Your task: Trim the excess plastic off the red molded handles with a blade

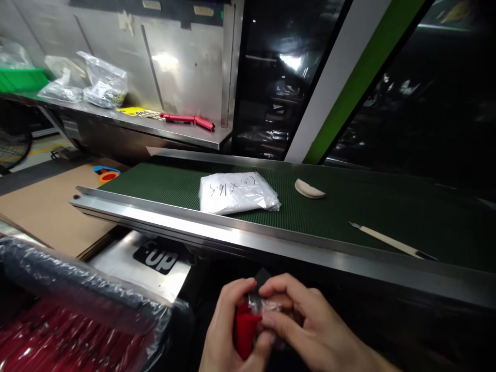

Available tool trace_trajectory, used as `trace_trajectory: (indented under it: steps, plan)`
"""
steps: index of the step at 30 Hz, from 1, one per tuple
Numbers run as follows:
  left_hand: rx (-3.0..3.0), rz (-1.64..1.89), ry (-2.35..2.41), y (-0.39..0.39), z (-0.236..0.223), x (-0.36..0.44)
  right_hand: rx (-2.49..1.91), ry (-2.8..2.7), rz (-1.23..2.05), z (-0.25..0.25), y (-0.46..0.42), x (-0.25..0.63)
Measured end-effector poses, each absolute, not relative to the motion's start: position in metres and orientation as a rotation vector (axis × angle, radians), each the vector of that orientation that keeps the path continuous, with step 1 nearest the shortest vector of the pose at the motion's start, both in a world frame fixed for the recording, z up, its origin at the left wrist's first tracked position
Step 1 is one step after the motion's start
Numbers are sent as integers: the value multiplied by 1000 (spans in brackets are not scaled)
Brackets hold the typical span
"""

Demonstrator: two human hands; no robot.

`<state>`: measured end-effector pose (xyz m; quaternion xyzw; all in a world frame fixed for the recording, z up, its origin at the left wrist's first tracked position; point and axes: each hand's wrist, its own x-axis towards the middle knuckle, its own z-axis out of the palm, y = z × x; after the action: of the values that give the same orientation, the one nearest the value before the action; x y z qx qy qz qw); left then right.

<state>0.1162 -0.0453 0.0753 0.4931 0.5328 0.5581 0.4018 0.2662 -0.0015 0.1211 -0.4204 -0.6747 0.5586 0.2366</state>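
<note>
In front of the conveyor's near rail, my left hand [221, 330] wraps round a smooth red piece [245, 333]; its exact kind is hidden by my fingers. My right hand [313, 320] is closed beside it, pinching transparent plastic film [269, 305] against the red piece. A small black part [262, 277] sticks up between both hands. Beyond them, a packet of plastic bags [236, 194] marked with handwritten numbers lies on the green conveyor belt [174, 178]. A light half-round piece [309, 189] and a thin pale-handled knife [389, 241] rest on the belt to its right.
A metal rail [186, 219] edges the belt's near side. At lower left stands a plastic-lined bin [89, 294] of wrapped red items. Cardboard [50, 201] bears orange-and-blue tape rolls [107, 174]. The back metal shelf [174, 133] holds hardware bags [104, 85] and red handle-like pieces [188, 120].
</note>
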Motion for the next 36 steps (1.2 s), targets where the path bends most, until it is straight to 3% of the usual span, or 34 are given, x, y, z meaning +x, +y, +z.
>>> trace_trajectory:
  steps: [5,16,23,29,36]
  plan:
    - [904,1164,1390,-52,69,116,-1304,-1730,1728,99,-6,273]
    - [933,1072,1542,-49,55,115,-1416,-1587,1685,74,-7,299]
    - [1283,1276,1663,-56,46,123,-1564,-1619,1414,60,-19,308]
    - [944,939,1328,-57,60,136,-1459,-1723,1353,62,-34,299]
    - [843,882,1297,-56,50,139,-1435,-1867,1261,60,-39,301]
